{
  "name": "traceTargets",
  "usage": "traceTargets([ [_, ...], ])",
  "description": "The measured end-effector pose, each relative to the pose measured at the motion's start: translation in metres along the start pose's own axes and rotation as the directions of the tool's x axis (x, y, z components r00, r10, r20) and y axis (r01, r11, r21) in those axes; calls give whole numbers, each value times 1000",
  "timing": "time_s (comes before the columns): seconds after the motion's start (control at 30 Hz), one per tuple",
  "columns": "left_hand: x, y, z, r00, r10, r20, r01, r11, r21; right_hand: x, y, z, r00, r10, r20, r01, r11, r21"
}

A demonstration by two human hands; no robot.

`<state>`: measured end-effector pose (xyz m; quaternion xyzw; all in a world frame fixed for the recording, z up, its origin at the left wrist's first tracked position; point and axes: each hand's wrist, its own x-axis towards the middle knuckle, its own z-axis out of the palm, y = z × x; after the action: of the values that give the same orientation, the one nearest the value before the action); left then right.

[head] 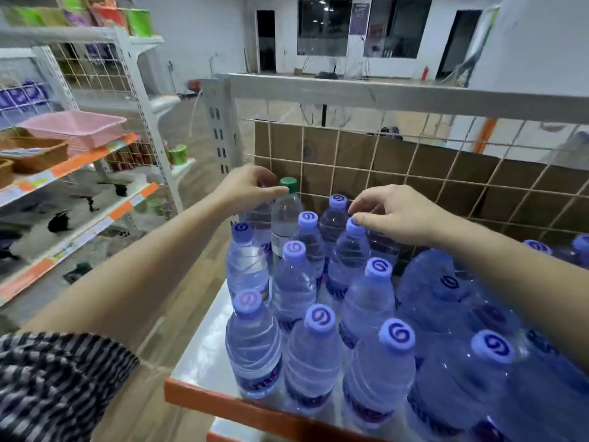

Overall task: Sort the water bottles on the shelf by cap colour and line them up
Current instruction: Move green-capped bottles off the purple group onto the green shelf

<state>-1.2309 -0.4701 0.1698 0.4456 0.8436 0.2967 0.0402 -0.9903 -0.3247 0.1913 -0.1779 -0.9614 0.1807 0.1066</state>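
1. Stamped on each purple cap (319,317): a dark swirl mark, no words legible.
2. Wrapped low round the purple-capped bottles (253,346): purple label bands (255,382), lettering too blurred to read.
3. Left hand (251,186): curled over the top of the corner bottle (259,218) at the rear left, cap hidden under the fingers, just beside the lone green-capped bottle (287,215).
4. Right hand (392,215): well apart from the left, pinching the cap of the middle bottle (347,260) further right.
5. Standing upright in close rows on the pale shelf (204,355) with an orange front edge.
6. Behind: wire mesh (398,173) backed by brown cardboard (350,154).
7. To the left: more shelving holding a pink basket (76,126) and wicker baskets (38,151).
8. Beyond: white walls, dark windows (323,27), a wood-look floor.
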Motion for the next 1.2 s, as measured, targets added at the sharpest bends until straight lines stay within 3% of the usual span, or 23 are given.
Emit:
traceTargets([
  [0.1,3,5,8,999,33,33,-39,983,178,-1,2,4,1000,14,-2,-14,1000,2],
  [0.23,4,4,21,999,44,-28,-41,994,104,-5,4,7,999,49,11,-49,999,19],
  [0.37,5,3,21,988,93,-123,-73,985,154,-9,7,6,997,71,9,-71,996,44],
  [0.43,6,6,15,977,115,-181,-99,990,98,-10,10,3,997,73,-8,-72,996,59],
  [0.57,9,29,-7,937,181,-300,-240,955,-172,-13,13,-12,993,73,-91,-66,995,72],
  [0.73,20,75,-33,827,279,-489,-412,892,-188,-26,21,-44,965,96,-243,-66,989,129],
  [0.83,22,109,-44,799,292,-525,-494,818,-296,-40,30,-65,944,106,-313,-63,988,144],
  [0.97,16,159,-41,834,274,-480,-534,624,-571,-71,51,-97,899,158,-408,-110,984,137],
  [1.2,0,242,8,844,258,-471,-537,433,-724,-143,123,-143,796,296,-527,-284,953,105],
])
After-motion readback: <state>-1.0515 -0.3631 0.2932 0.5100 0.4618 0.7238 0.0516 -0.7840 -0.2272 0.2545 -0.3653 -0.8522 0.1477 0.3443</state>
